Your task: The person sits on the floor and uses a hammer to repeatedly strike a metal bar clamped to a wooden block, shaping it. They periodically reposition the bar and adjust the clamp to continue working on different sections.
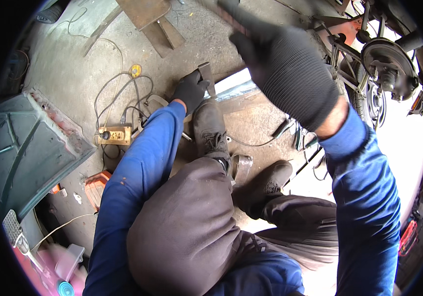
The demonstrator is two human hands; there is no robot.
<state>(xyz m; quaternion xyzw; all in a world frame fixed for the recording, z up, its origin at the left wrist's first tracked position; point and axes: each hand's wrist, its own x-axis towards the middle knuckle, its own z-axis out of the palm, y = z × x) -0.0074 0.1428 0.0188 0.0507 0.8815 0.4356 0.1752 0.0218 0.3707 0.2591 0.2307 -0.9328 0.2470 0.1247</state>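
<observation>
Left gloved hand [190,90] pinches a flat metal bar [206,75] just beyond the left boot [208,122], right gloved hand [290,69], nearer the right, wraps a blurred brown handle [231,22]; bar likely best kept steady, gripped low.

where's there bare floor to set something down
Floor shows bare beyond the green panel, left of the looped cables, and between the brown metal plates and left hand. Crowded: around the socket box and the wheel parts at right.
</observation>
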